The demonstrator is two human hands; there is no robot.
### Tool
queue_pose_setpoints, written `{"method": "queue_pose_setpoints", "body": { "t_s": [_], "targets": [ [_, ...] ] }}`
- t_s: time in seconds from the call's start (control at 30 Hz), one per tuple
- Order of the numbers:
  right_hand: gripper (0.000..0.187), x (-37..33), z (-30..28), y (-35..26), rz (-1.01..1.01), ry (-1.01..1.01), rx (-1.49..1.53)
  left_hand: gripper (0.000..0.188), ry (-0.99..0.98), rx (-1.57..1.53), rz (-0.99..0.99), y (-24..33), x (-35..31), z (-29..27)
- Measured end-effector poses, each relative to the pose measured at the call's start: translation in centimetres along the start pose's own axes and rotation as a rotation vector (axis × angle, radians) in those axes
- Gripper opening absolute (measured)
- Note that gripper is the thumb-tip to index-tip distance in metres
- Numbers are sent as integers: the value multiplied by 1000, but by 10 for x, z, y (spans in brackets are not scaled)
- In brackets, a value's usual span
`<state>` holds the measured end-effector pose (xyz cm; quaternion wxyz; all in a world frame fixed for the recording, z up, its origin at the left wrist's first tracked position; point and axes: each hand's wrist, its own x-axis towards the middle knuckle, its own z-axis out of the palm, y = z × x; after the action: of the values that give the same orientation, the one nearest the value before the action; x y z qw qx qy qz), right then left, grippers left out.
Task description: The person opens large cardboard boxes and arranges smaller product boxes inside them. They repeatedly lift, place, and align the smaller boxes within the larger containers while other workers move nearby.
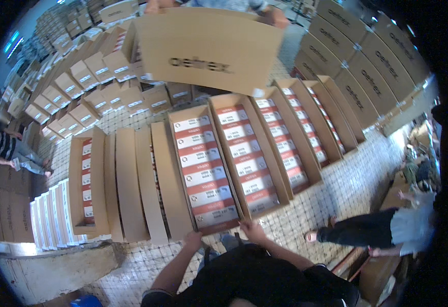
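In front of me stands an open long cardboard carton, packed with a row of red-and-white boxes. My left hand is closed on its near left corner. At the near right corner my right hand grips the same carton, close to the neighbouring one. That neighbouring open carton holds similar red-and-white boxes. Across from me, another person's hands carry a large brown carton above the far ends of the row.
More open cartons continue to the right, and cartons with raised flaps to the left. Closed cartons are stacked at the back right. A person stands at right, another at far left. A concrete ledge lies near left.
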<state>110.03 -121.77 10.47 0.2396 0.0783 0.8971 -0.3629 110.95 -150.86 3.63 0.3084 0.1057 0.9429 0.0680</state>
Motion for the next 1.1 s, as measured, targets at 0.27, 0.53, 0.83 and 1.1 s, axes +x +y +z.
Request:
{"method": "queue_pose_setpoints", "body": {
  "t_s": [0.27, 0.53, 0.83, 1.1],
  "targets": [
    [43, -67, -29, 132, 457, 404, 50, 21, 62, -257, -28, -13, 11, 44],
    [37, -210, 80, 215, 581, 66, -127, 23, 73, -120, 14, 2, -10, 15],
    [41, -132, 41, 100, 379, 226, 42, 24, 35, -180, -85, 16, -31, -17],
    [44, -15, 20, -11, -142, -4, -688, 29, 40, -191, -192, 27, -27, -13]
  ]
}}
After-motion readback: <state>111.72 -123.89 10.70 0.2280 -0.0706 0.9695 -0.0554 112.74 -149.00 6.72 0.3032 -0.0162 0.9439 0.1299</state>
